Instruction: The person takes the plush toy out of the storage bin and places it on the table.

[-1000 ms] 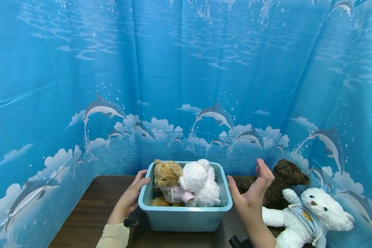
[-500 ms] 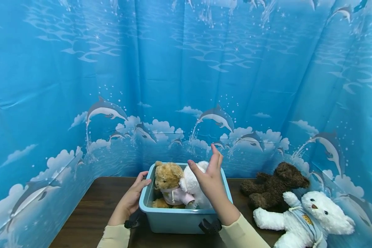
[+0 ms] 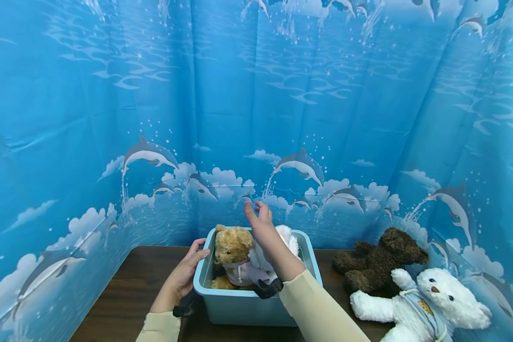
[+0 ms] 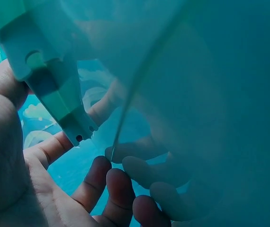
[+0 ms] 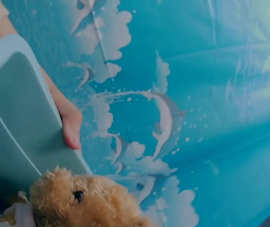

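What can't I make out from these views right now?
- White plush toy in the bin: head view, mostly hidden by the right hand and forearm.
- Tan bear: right wrist view, body cut off by the bottom edge.
- White bear in blue: head view, one leg cut off at the bottom.
- Bin contents: left wrist view, hidden by the blue bin wall.

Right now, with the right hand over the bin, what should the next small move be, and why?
Probably lower the right hand onto the tan bear: that hand holds nothing, the bear's head sits close by in the blue bin, and the left hand grips the bin's rim.
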`<state>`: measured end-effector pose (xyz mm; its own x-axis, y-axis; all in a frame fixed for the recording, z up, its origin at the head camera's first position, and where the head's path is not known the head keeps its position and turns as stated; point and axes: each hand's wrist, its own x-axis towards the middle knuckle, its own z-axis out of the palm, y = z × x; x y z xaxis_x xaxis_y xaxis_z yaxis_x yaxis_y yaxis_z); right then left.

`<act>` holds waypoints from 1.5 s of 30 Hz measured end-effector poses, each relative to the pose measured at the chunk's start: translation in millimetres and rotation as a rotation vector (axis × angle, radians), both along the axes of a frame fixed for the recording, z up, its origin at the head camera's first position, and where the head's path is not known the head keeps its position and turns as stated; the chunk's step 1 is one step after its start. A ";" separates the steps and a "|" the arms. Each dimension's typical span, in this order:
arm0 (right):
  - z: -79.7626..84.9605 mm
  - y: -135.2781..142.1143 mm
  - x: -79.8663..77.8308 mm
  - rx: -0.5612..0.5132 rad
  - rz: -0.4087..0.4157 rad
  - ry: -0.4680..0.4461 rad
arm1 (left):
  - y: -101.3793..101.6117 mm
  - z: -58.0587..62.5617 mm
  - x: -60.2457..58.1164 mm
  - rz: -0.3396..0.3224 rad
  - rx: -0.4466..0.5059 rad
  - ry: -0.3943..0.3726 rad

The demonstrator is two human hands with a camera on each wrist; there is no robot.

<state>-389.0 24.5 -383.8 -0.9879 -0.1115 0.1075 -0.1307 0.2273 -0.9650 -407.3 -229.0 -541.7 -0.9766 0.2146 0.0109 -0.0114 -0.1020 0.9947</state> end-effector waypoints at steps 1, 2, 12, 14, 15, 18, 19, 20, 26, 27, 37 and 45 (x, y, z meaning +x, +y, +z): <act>-0.2 -1.6 -4.9 -0.008 0.027 -0.035 | 0.0 -0.6 -0.1 0.000 -0.002 0.001; -0.6 -2.5 -9.8 -0.020 0.059 -0.063 | 0.0 -1.1 -0.2 -0.001 -0.003 0.002; -21.1 -0.1 -43.9 -0.118 0.337 -0.235 | -1.6 -1.7 -1.0 0.000 0.015 0.002; -26.7 0.2 -45.9 -0.105 0.364 -0.254 | -1.8 -2.0 -0.8 -0.001 0.015 0.002; -29.3 0.3 -46.5 -0.095 0.378 -0.255 | -2.0 -2.2 -0.7 -0.003 0.016 0.002; -36.1 1.7 -46.2 -0.064 0.408 -0.245 | -1.4 -2.9 0.4 -0.005 0.013 -0.002; -37.7 2.0 -45.9 -0.044 0.421 -0.235 | -1.3 -3.1 0.7 -0.005 0.014 -0.003; -39.0 2.4 -45.4 -0.024 0.433 -0.222 | -1.3 -3.2 1.2 -0.005 0.016 -0.005; -40.6 6.7 -42.0 0.100 0.543 -0.191 | -2.1 -2.6 2.4 -0.021 0.017 -0.001; -40.6 7.6 -41.8 0.122 0.553 -0.190 | -2.3 -2.2 2.3 -0.025 0.011 0.004; -47.6 9.6 -40.2 0.293 0.489 -0.078 | -2.7 -2.7 2.2 -0.029 -0.001 -0.001; -46.2 12.5 -44.9 0.326 0.409 -0.044 | -2.5 0.0 0.2 -0.024 -0.017 0.019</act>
<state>-433.9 37.0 -429.9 -0.8594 -0.5099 -0.0378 -0.2327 0.4558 -0.8591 -407.1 -231.5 -541.7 -0.9708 0.2387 0.0259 0.0056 -0.0852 0.9964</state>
